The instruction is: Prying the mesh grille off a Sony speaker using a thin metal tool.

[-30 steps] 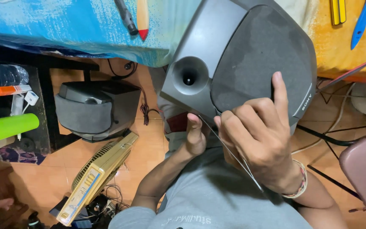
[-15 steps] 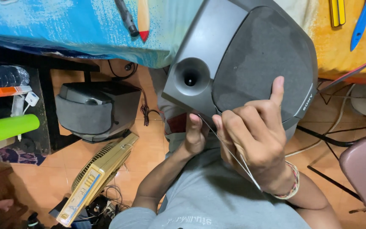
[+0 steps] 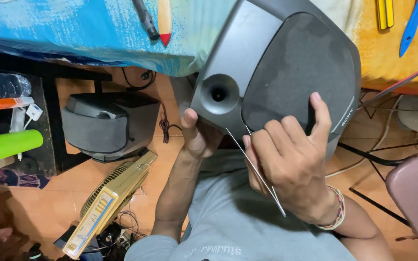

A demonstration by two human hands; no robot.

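Right fingers (image 3: 286, 140) curled on speaker (image 3: 286, 72)

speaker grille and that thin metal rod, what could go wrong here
The thin metal rod in the right hand lies at the edge of the speaker grille; a slip could tear the cloth. Only the left hand props the speaker from below, so it might tip.

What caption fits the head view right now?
Both hands hold a grey speaker over the lap: left hand under its corner, right hand on the grille with a thin wire.
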